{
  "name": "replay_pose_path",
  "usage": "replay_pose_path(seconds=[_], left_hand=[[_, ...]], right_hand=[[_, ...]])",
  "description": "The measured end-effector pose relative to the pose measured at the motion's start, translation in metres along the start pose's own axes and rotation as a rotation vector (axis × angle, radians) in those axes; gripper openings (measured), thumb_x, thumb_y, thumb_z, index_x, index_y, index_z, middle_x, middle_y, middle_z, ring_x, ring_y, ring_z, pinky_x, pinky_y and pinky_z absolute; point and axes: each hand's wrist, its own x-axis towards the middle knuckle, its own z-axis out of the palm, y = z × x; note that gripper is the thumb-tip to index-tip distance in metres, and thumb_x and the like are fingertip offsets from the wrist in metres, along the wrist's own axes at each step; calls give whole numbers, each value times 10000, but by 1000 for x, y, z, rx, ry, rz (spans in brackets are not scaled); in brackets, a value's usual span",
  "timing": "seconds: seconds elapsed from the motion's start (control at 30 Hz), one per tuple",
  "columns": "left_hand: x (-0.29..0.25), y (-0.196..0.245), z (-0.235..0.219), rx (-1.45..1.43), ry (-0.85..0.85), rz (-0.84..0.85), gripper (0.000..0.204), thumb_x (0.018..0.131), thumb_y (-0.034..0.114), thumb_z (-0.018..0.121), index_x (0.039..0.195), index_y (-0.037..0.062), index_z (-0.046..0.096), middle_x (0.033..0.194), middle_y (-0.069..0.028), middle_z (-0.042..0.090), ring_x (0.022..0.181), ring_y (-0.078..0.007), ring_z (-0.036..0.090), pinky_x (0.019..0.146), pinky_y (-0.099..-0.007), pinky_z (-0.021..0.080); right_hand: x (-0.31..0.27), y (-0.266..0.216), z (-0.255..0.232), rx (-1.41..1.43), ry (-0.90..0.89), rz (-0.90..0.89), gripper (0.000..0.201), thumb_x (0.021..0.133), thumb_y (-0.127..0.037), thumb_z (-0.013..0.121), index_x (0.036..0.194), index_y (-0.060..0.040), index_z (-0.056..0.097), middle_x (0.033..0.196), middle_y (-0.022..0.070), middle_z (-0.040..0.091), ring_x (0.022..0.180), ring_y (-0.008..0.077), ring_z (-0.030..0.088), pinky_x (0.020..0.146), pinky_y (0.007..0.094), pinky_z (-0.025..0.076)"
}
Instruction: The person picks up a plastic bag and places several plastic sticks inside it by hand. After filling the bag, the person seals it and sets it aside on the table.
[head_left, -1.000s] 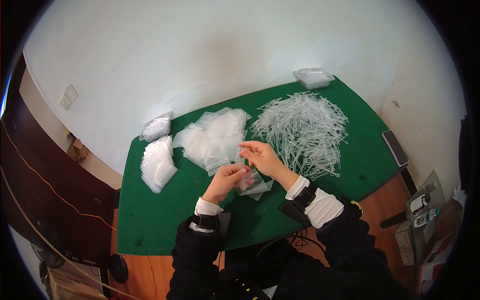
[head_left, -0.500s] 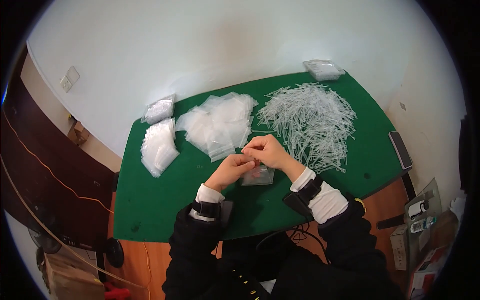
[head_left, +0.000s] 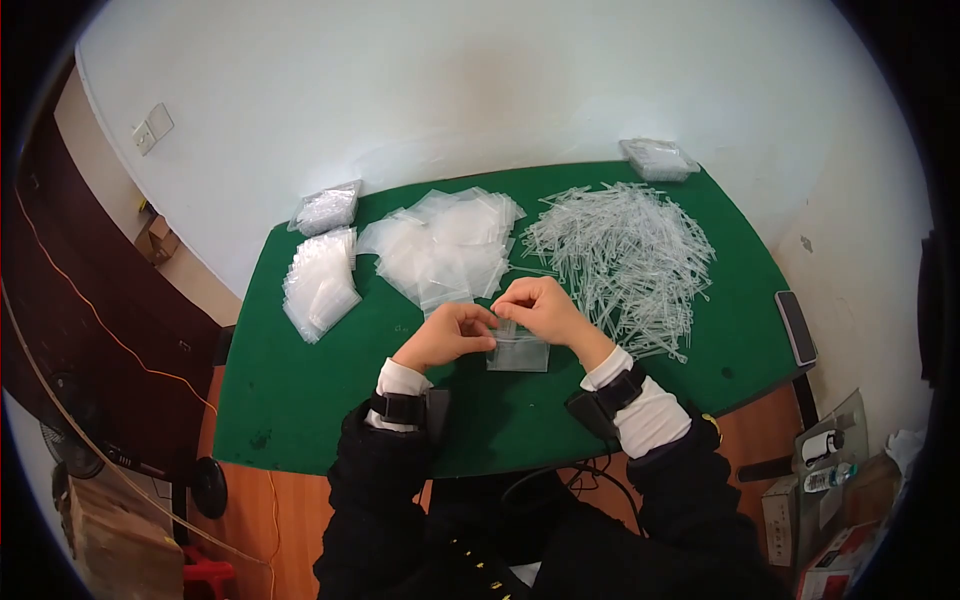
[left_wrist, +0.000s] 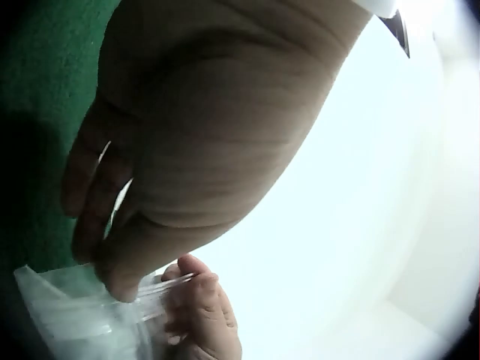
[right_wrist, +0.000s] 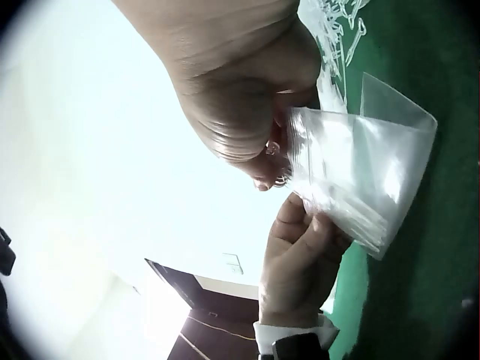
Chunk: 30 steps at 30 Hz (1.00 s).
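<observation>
My left hand pinches the edge of a small clear zip bag between thumb and fingers. The right hand is at the bag's mouth, fingertips curled on the looped ends of a few thin clear plastic sticks. In the right wrist view, the sticks' shafts show through the bag's film, lying along its lower side. The bag's open end faces the right fingers, and one corner of its film flares outward. From the left wrist view, the left palm covers most of the grip.
A large heap of clear plastic sticks lies at the right of the green table. Loose zip bags spread at the middle back, a fanned stack of bags left. Clear packs stand behind; a phone lies at the right edge.
The right hand has come down from above the heap side to the bag's mouth and now pinches the sticks there. The bag has turned flatter and squarer below the hands.
</observation>
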Motion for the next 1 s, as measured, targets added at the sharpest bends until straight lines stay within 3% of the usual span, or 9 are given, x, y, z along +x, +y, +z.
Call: replay_pose_path(seconds=[0.2,0.37,0.5,0.6,0.7,1.0], left_hand=[[4,-3,4,-163,161,159,223,754,10,658,960,-17,578,790,-22,608,744,-72,573,683,-205,468],[5,-5,3,-261,240,238,209,759,0,653,951,-23,573,800,-30,611,745,-86,586,686,-208,479],[7,-6,2,-304,309,274,206,757,-4,653,945,-25,570,799,-33,612,749,-90,592,687,-204,483],[6,-5,2,-300,373,288,204,758,-3,653,943,-27,569,790,-34,611,741,-91,593,684,-200,484],[6,-4,-1,-279,485,309,206,756,-3,655,940,-27,567,784,-35,609,722,-87,590,671,-195,481],[6,-6,-6,-335,564,351,210,761,18,652,954,-14,575,803,-27,612,727,-81,588,656,-196,478]], right_hand=[[-3,-22,2,-236,79,-307,72,728,-76,649,776,-25,666,668,44,572,581,129,526,515,232,401],[-4,-27,3,-248,48,-304,123,773,-120,626,844,-25,659,687,35,571,600,117,515,530,220,391],[0,-23,5,-89,189,-376,199,835,-185,579,934,-23,637,702,8,566,628,85,499,549,202,377],[-3,-22,-4,142,249,-138,254,877,-224,532,1013,-24,608,805,10,595,715,76,512,644,200,398],[-2,-13,-6,175,253,-121,225,869,-198,545,991,-21,612,815,4,597,717,67,511,652,199,406],[0,-1,3,95,297,-91,149,814,-134,610,880,1,610,721,-15,581,634,45,495,594,189,400]])
